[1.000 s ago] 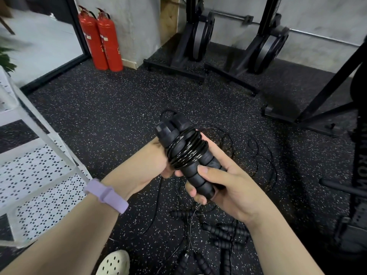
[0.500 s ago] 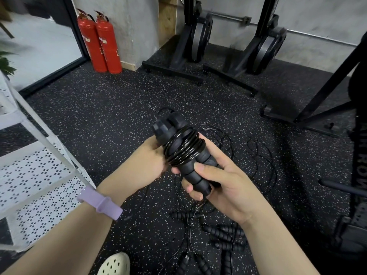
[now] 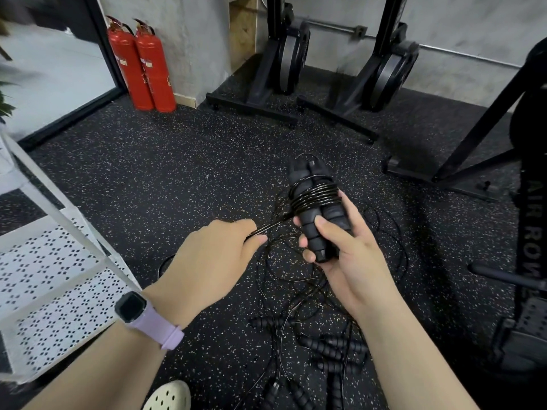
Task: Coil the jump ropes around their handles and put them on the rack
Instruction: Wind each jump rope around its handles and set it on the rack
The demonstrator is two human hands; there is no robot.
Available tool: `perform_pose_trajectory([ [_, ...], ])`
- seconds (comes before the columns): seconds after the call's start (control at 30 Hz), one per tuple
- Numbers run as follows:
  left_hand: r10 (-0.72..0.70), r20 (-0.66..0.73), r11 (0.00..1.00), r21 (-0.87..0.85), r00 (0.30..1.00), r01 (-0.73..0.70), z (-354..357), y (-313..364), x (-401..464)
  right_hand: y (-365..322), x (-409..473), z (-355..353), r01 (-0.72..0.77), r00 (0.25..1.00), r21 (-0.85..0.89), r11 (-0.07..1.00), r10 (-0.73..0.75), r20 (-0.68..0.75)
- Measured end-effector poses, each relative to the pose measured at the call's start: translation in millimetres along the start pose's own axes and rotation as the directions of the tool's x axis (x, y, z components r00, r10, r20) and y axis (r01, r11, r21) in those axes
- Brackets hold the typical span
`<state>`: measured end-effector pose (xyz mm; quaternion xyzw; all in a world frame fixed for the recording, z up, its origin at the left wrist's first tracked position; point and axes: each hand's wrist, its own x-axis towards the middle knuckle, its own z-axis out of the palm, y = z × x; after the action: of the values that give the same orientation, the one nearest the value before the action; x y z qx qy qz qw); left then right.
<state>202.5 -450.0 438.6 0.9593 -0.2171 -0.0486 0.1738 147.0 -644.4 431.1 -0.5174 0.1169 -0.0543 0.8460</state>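
Ideally the left hand (image 3: 213,255), pinching the cord (image 3: 266,229) at nine o'clock of the paired handles (image 3: 318,214) gripped by the right hand (image 3: 346,255), keeps tension so turns stack snugly.

Floor handles (image 3: 331,347) partly cut off at the bottom edge, rack (image 3: 53,279) by the left edge
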Motion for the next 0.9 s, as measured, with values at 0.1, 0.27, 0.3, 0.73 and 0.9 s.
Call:
perform_pose_trajectory([
  [0.1,0.055,-0.038,0.997,0.057,0.998,-0.052,0.1,-0.2,0.7,2.2,-1.9,-2.4,0.057,0.995,-0.291,0.955,-0.078,-0.062],
  [0.27,0.114,0.002,0.984,0.139,0.993,-0.113,5.5,7.8,0.8,11.4,1.1,-5.8,0.081,0.986,-0.695,0.714,-0.159,-0.048],
  [0.3,0.128,0.012,0.973,0.191,0.992,-0.128,6.8,7.5,1.5,12.6,1.6,-5.5,0.078,0.988,-0.734,0.675,-0.153,-0.035],
  [0.73,0.099,0.098,0.914,0.385,0.990,-0.129,14.5,-3.2,-3.3,23.5,2.4,-10.3,0.034,0.985,-0.914,0.404,-0.168,-0.038],
  [0.9,0.146,0.138,0.933,0.311,0.980,-0.183,1.0,2.0,-2.0,28.6,4.2,-13.0,0.061,0.982,-0.949,0.310,-0.189,0.001],
])
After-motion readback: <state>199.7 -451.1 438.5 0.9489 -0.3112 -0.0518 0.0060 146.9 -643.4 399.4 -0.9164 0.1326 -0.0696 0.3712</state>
